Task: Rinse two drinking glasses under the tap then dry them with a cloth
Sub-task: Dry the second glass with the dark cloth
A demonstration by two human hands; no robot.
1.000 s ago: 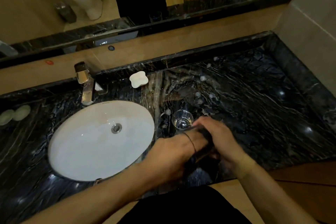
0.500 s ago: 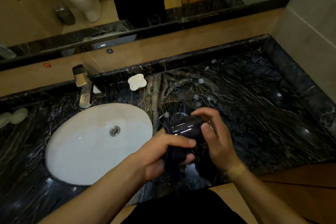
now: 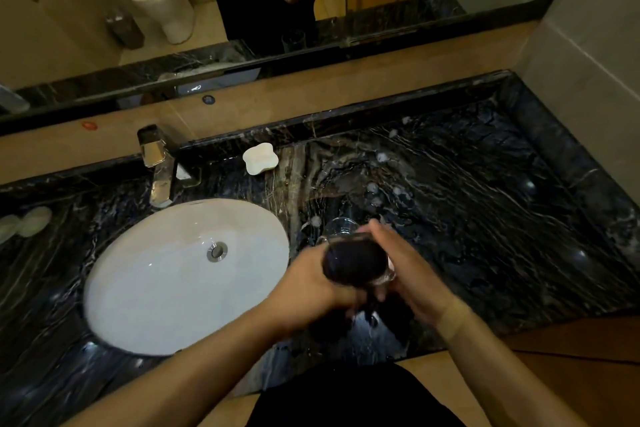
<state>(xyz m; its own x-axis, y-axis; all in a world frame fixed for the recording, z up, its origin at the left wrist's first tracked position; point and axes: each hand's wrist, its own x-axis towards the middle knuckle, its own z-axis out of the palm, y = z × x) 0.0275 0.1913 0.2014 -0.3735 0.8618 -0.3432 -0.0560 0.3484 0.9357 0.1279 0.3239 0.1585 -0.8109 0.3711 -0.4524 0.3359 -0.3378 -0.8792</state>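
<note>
Drying underway: left hand (image 3: 311, 288) gripping dark cloth (image 3: 353, 262) stuffed in glass (image 3: 382, 276), right hand (image 3: 412, 270) clamped around it (second glass (image 3: 337, 227) waiting near counter's front edge).

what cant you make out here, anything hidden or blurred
- Head view: second glass on the counter, mostly hidden behind the held glass.
- Held glass's inside: filled by the dark cloth.
- Left hand and right hand: fingers motion-blurred, grip unclear.
- Pale objects at left: too blurred to identify.
</note>
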